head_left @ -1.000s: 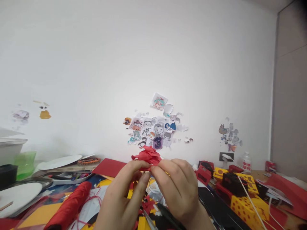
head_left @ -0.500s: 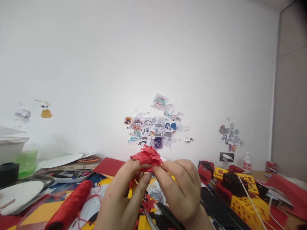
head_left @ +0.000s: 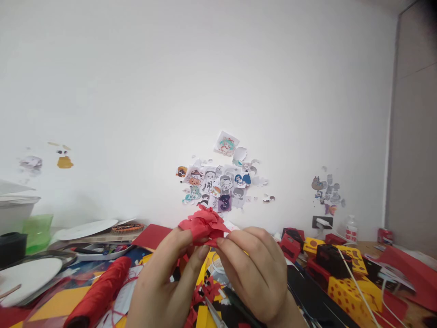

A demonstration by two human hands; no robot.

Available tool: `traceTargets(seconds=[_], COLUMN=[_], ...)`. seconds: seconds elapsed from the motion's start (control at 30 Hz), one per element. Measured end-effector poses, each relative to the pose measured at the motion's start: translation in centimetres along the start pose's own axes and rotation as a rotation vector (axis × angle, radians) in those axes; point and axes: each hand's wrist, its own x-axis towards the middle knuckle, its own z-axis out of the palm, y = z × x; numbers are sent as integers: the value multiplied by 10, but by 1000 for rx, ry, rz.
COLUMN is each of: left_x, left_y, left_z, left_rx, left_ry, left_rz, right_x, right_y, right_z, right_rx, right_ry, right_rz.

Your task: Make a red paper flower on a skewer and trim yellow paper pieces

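Observation:
A layered red paper flower (head_left: pixel 204 222) is held up in front of me, its ragged petals facing the wall. My left hand (head_left: pixel 163 278) is closed on its left and underside, with the thumb below. From the right, my right hand (head_left: pixel 256 269) pinches the flower's lower right edge between thumb and fingers. Below the hands lie more red paper petals (head_left: pixel 209 289) and the blades of a pair of scissors (head_left: pixel 215 313), among yellow and black paper scraps.
On the left are a roll of red material (head_left: pixel 102 289), a white disc (head_left: pixel 32 280) and a green container (head_left: pixel 37 233). Yellow spotted blocks (head_left: pixel 353 291), a bottle (head_left: pixel 351 230) and red sheets (head_left: pixel 409 269) stand or lie at the right. Stickers (head_left: pixel 218 182) cover part of the wall.
The flower has shifted slightly left and turned a little in my left hand. My right hand keeps its pinch at the flower's edge, and the fingers have moved slightly apart from the left hand's.

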Motion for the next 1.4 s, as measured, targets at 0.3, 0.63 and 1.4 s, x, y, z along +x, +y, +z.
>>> traceTargets(seconds=[0.3, 0.63, 1.4], left_x=[3, 0, 12], left_y=[0, 4, 2], left_z=[2, 1, 1], left_rx=[33, 81, -207], left_ry=[-14, 3, 46], left_rz=[39, 42, -170], right_x=[1, 2, 2], right_y=[-4, -6, 24], right_z=[-3, -1, -19], right_rx=[77, 7, 163], right_ry=[-11, 28, -195], right_rz=[5, -47, 5])
